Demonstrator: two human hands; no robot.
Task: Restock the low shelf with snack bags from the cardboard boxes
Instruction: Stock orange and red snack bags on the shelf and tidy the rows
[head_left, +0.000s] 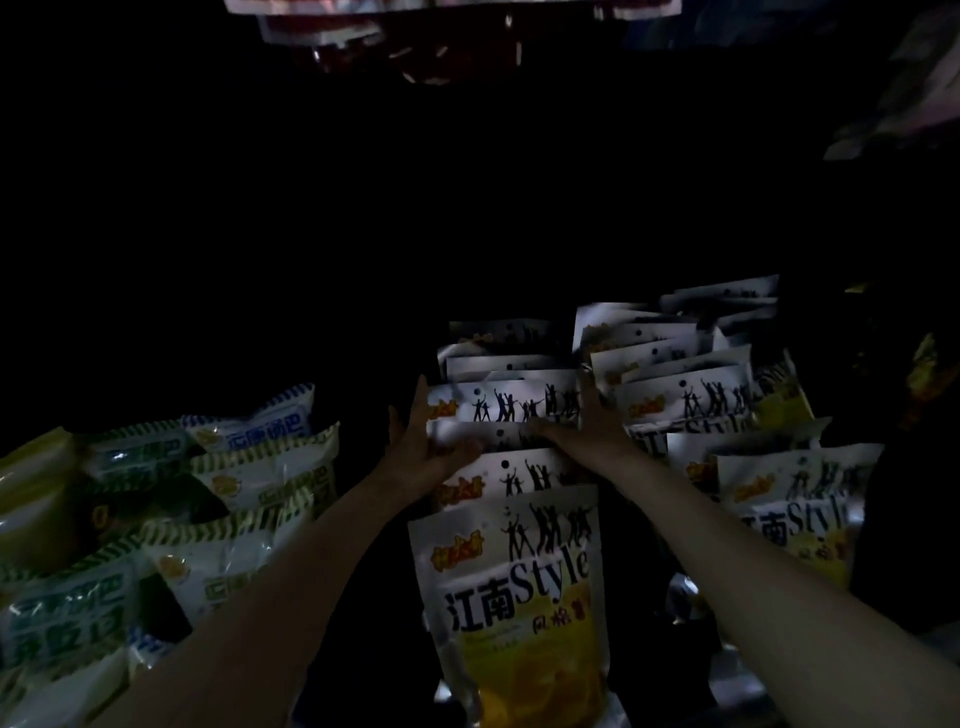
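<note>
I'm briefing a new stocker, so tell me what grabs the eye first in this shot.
Two bare hands meet at centre: the left hand and right hand press flat on either side of a row of white bags printed with dancing silhouettes. The nearest bag stands upright, reading "Style" above yellow. Striped green-and-white bags are heaped at the left; all else is dark.

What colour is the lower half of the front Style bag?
Yellow, under a white top, on the front bag; head view.

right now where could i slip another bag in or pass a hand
A dark gap runs between the green-striped bags and the middle yellow-bag row; too dim to confirm it is bare. Crowded where both hands, left hand and right hand, flank that row.
</note>
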